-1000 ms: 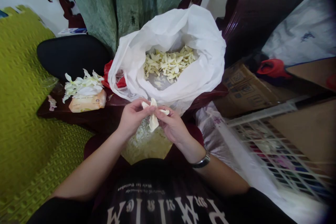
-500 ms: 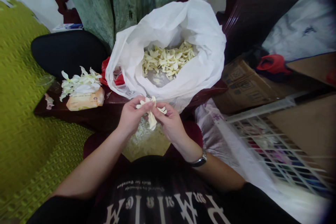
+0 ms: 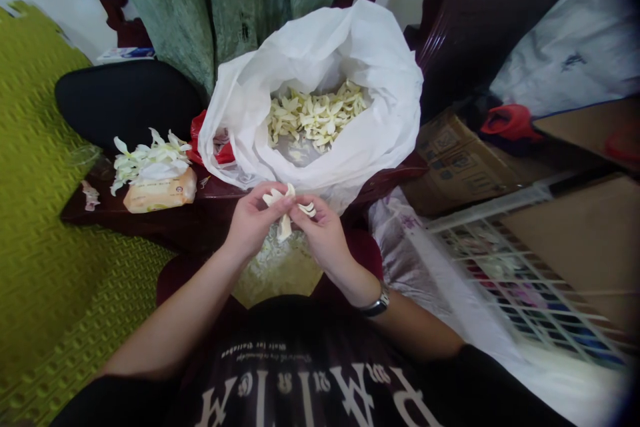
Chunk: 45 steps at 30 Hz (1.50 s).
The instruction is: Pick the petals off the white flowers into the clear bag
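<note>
As the left hand (image 3: 253,221) and right hand (image 3: 323,237) pinch a pale flower (image 3: 284,227) between their fingertips, both nearly closed, it sits just in front of the white bag (image 3: 350,33); a loose pinch could let petals slip and drop, missing the heap (image 3: 313,117) inside.

pale petal (image 3: 285,228) — shorter now, seemingly

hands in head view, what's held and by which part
A pale flower, pinched near its top by the left hand and right hand; one petal hangs down.
</note>
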### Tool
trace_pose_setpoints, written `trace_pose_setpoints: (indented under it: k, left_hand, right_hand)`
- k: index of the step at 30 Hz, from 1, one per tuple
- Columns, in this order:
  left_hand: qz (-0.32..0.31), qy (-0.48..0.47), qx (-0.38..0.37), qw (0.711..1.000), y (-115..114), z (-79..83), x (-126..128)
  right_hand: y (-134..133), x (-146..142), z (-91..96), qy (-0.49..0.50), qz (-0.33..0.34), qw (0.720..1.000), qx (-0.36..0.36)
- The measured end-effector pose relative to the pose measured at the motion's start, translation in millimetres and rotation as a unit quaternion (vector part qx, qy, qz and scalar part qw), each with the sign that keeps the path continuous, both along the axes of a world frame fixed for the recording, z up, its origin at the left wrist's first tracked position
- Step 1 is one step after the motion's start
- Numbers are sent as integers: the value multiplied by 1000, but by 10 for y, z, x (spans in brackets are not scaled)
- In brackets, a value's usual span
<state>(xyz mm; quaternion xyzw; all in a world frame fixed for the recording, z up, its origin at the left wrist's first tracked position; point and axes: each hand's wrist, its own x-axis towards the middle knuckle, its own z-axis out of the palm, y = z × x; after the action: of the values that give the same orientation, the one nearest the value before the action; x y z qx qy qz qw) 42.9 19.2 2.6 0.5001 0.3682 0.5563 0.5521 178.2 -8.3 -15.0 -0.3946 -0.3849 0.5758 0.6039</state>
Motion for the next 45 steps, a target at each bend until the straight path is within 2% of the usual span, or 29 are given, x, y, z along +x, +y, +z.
trace_pose_setpoints:
  k: [6, 10, 14, 17, 21, 24, 30, 36, 42, 45]
  left_hand:
    - [14, 34, 60, 998, 8, 2, 15]
    - [39, 8, 42, 998, 16, -36, 37]
    - [12, -13, -4, 1000, -2, -40, 58]
    - [7, -4, 3, 1000, -16, -29, 64]
    - [52, 24, 53, 997, 1, -49, 61]
    - [84, 17, 52, 995, 19, -75, 67]
    - [46, 23, 40, 998, 3, -55, 80]
    - [79, 28, 71, 994, 18, -79, 60]
    - [55, 28, 29, 998, 0, -63, 89]
    - [49, 29, 42, 997, -8, -67, 101]
  right_hand:
    - [10, 2, -6, -2, 4, 1000, 7]
    - [0, -24, 1, 12, 4, 1000, -1]
    - [11, -25, -11, 14, 0, 1000, -6]
    - [10, -31, -8, 6, -5, 1000, 0]
    - [-9, -65, 30, 17, 0, 1000, 3]
    - [-9, -86, 46, 25, -2, 1000, -11]
    - [8, -92, 21, 26, -11, 1000, -10]
    - [-27, -110, 23, 30, -2, 999, -27]
    - [-10, -106, 22, 33, -13, 999, -20]
    - [-10, -120, 2, 39, -9, 999, -21]
